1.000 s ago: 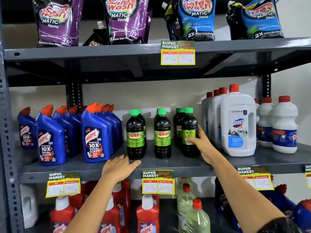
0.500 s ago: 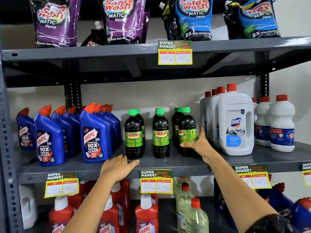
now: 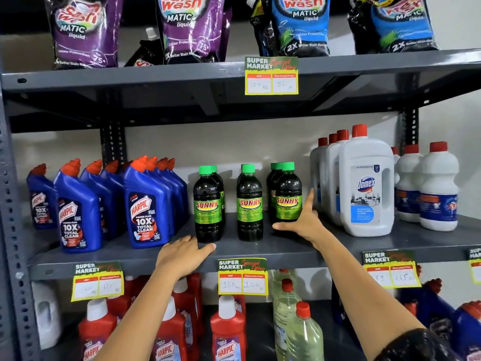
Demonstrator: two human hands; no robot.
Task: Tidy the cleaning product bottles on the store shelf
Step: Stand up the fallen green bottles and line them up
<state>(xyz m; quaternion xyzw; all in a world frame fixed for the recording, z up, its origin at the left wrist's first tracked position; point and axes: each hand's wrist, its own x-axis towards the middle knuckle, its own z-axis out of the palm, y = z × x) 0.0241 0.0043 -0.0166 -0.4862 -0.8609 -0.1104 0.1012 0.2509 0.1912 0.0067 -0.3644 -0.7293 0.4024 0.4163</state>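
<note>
- On the shelf (image 3: 260, 252) edge, the left hand (image 3: 182, 255) lies flat, fingers together, holding nothing.
- Just beyond, the right hand (image 3: 303, 224) cups the base of the rightmost Sunny bottle (image 3: 287, 194), thumb across its front.
- Domex jugs (image 3: 364, 188) crowd its right; Harpic bottles (image 3: 145, 204) stand left.

Right hand (image 3: 303, 225) cups rightmost Sunny bottle (image 3: 288, 198) (upright); left hand (image 3: 182, 255) on shelf edge (image 3: 286, 252).
</note>
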